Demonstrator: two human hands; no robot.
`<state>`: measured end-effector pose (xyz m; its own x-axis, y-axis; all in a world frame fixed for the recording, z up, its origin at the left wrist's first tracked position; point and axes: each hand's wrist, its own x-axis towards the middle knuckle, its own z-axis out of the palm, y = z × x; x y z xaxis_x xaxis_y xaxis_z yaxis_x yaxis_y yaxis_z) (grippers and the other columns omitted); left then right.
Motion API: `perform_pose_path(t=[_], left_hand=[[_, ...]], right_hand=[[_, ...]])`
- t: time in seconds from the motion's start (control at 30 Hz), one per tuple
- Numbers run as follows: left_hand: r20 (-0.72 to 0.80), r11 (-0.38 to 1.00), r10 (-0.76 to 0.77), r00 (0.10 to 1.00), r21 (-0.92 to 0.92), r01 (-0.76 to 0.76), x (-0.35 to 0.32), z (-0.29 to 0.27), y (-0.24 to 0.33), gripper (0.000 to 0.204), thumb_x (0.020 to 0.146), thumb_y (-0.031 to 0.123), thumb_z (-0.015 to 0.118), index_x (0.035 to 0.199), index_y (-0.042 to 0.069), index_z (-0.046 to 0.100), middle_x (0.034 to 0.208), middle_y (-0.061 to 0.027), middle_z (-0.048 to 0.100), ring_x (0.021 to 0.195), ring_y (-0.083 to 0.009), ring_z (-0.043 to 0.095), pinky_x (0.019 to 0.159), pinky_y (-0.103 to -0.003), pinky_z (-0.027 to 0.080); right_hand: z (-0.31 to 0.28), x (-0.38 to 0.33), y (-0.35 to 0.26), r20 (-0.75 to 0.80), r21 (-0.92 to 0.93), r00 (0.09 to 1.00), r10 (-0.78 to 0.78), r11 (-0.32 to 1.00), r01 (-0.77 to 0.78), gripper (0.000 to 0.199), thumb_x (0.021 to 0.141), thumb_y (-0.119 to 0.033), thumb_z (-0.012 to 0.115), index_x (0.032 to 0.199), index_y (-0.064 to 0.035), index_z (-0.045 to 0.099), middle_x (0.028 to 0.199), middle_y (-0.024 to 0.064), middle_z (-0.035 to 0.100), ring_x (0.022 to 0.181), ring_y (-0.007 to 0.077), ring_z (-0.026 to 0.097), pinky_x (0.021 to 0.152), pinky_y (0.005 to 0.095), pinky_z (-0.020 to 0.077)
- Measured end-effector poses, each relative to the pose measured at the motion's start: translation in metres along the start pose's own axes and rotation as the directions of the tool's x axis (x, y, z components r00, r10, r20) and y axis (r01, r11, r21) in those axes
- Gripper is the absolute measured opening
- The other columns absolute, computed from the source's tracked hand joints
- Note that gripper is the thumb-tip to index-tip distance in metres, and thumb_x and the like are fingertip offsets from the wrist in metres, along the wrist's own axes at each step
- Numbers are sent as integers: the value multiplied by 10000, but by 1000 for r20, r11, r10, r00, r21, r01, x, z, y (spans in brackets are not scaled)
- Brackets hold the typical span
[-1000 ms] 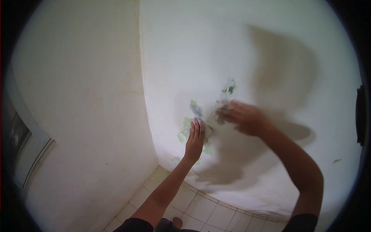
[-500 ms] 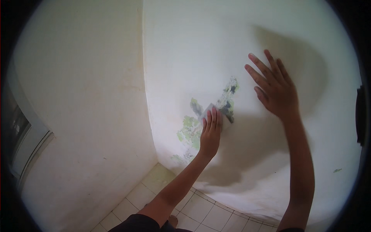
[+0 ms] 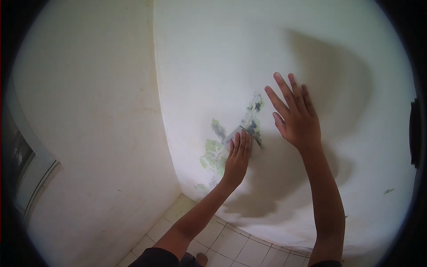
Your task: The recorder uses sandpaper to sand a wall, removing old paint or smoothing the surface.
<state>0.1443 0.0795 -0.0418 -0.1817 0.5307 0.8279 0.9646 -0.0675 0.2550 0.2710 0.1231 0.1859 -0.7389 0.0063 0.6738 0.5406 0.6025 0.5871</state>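
Observation:
My left hand [image 3: 237,161] presses a grey sheet of sandpaper [image 3: 231,135] against the white wall [image 3: 209,66], fingers lying together over it. Printing shows on the sheet's back, and its right corner lifts from the wall. Around the sheet the paint has flaked off, baring a patch of green and dark grey [image 3: 252,113] above it and a pale green patch [image 3: 212,153] to its lower left. Higher and to the right, my right hand [image 3: 300,120] is open with spread fingers and holds nothing. Whether its fingertips touch the wall I cannot tell.
A second wall [image 3: 98,111] meets this one at a corner on the left, with a white-framed opening [image 3: 38,178] in it. White floor tiles [image 3: 229,240] lie below, where part of my foot [image 3: 201,259] shows. A dark object [image 3: 415,133] sits at the far right edge.
My right hand has come down and to the left. My left hand has shifted slightly with the sandpaper, whose right corner now stands up more. The view has moved a little.

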Motion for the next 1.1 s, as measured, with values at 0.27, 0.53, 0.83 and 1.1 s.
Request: perform_pose_path(t=[0.27, 0.53, 0.83, 1.1], left_hand=[[-105, 993, 13, 994, -114, -25, 100, -69, 12, 651, 877, -96, 398, 1504, -72, 226, 1589, -250, 194, 1474, -425, 199, 1162, -552, 243], [-89, 994, 53, 995, -86, -60, 99, -68, 10, 588, 928, -3, 443, 1487, -79, 278, 1576, -271, 216, 1464, -415, 242, 1144, -544, 296], [6, 989, 136, 991, -61, -136, 28, -11, -3, 630, 897, -44, 436, 1500, -65, 255, 1586, -254, 206, 1459, -425, 246, 1143, -541, 300], [-102, 996, 90, 991, -3, -91, 84, -44, 4, 613, 904, -19, 441, 1489, -81, 268, 1570, -280, 224, 1447, -437, 269, 1140, -535, 308]], right_hand=[[2, -1, 0, 3, -15, 1000, -1, 1000, 1, 709, 791, -241, 695, 1457, -255, 455, 1595, 14, 306, 1461, 243, 305, 1187, 412, 291], [4, -3, 0, 2, -33, 1000, 4, 999, -4, 697, 798, -226, 686, 1455, -263, 457, 1585, 11, 325, 1452, 248, 321, 1178, 410, 308], [11, -13, 2, -275, -141, 936, 220, 954, -266, 474, 1005, -171, 404, 1464, -54, 414, 1519, 77, 446, 1395, 309, 428, 1137, 428, 354], [10, -13, 0, -216, -216, 950, 226, 937, -273, 463, 1010, -187, 390, 1450, -50, 441, 1516, 94, 447, 1401, 325, 413, 1127, 436, 369]])
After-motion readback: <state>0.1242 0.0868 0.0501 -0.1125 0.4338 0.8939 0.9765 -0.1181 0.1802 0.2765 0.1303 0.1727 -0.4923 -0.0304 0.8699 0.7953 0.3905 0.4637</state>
